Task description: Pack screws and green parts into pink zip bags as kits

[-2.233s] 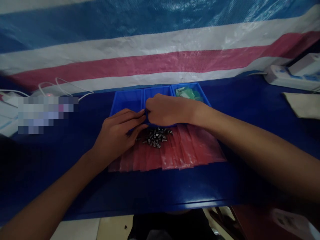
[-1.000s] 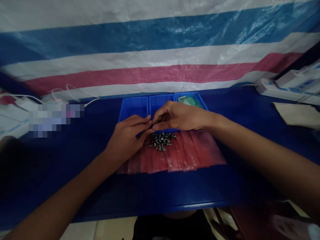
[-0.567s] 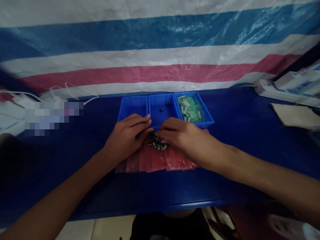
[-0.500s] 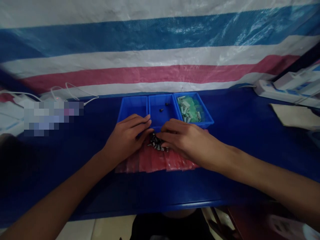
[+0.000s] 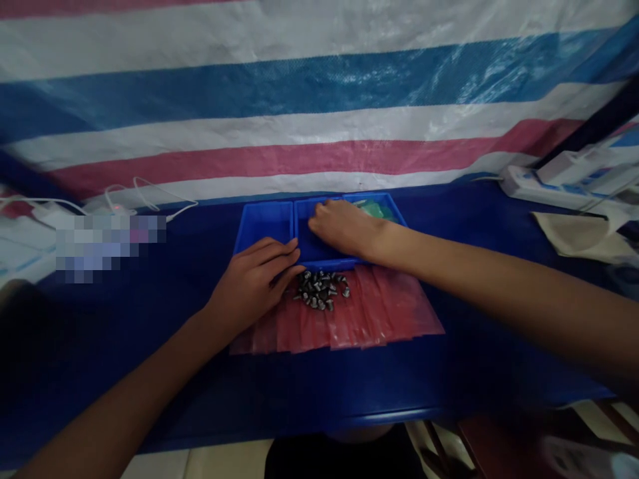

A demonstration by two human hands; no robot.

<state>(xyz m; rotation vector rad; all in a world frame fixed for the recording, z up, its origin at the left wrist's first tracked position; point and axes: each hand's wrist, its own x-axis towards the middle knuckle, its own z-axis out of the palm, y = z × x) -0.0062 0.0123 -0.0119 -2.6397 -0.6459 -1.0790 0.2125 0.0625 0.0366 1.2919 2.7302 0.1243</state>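
A pile of small dark screws (image 5: 319,290) lies on a row of overlapping red plastic bags (image 5: 372,313). My left hand (image 5: 259,276) rests at the pile's left side, fingers stretched out and holding nothing, near the front edge of the left blue bin (image 5: 240,233). Over the middle blue bin (image 5: 303,243) my right hand (image 5: 344,226) reaches in with its fingers curled closed. Whatever lies between those fingertips is hidden. The right forearm crosses the right blue bin (image 5: 394,207), where part of a green bag (image 5: 374,209) shows.
A striped plastic sheet (image 5: 299,86) hangs behind the dark blue table (image 5: 319,386). White cables (image 5: 144,193) and a blurred-out area stand at the left. White power strips (image 5: 544,189) and a beige cloth-like piece (image 5: 574,233) lie at the right.
My right hand has left the screw pile and moved up and away into the middle bin. The screws lie uncovered and more spread out. My left hand has stayed beside them.
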